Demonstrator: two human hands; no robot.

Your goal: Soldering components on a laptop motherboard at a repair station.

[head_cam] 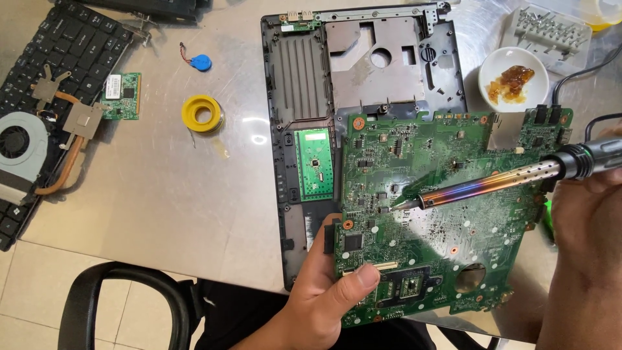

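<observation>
Left hand (pixel 324 301): nearest the camera, clenched on the lower left edge of the board (pixel 447 220), thumb lying flat across its face beside a pale connector strip.

Board: green, large, held up off the table (pixel 162 188), its left part overlapping the dark laptop shell (pixel 304 84) behind; face toward the viewer.

Right hand (pixel 586 240): at the right edge, only partly in frame, wrapped around the black handle of the iron (pixel 492 185).

Iron: long axis runs from upper right down to lower left, barrel heat-tinted; tip rests on or just above small parts left of the board's centre, I cannot tell which. Tip lies up and to the right of the left thumb, well apart from it.

Also present: white dish (pixel 492 81) of amber flux, upper right; yellow solder spool (pixel 202 113); blue coin cell (pixel 201 62); small green card (pixel 122 96); keyboard (pixel 61 48) with fan (pixel 19 146) and copper heat pipe, far left; chair arm (pixel 123 304) below.
</observation>
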